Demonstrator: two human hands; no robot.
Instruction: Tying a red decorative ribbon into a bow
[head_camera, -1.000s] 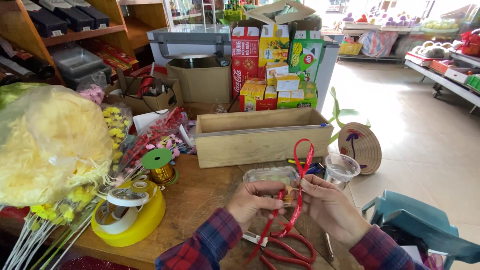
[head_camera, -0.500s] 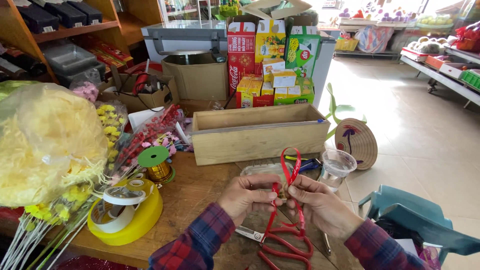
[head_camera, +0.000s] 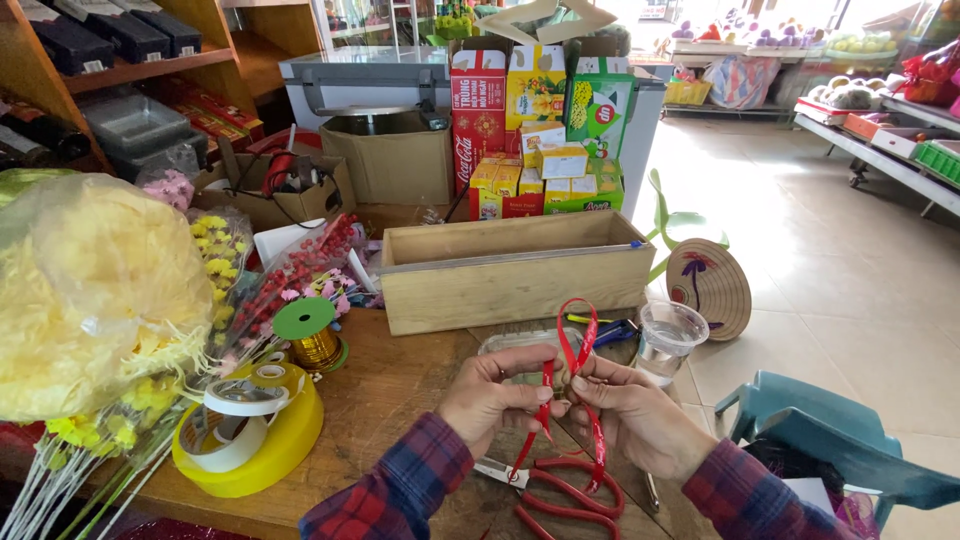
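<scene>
Here both hands' (head_camera: 570, 400) grip pinches the looped red ribbon (head_camera: 578, 330).

Pale tiled floor (head_camera: 850, 300) gleams on the right, daylight pouring in from the far side. Wooden shelving (head_camera: 130, 70) climbs at far left, a worn wooden table (head_camera: 400, 400) sits near, and a teal plastic chair (head_camera: 840, 440) waits near right.

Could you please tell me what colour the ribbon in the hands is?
The ribbon is red, clearest in the head view.
</scene>
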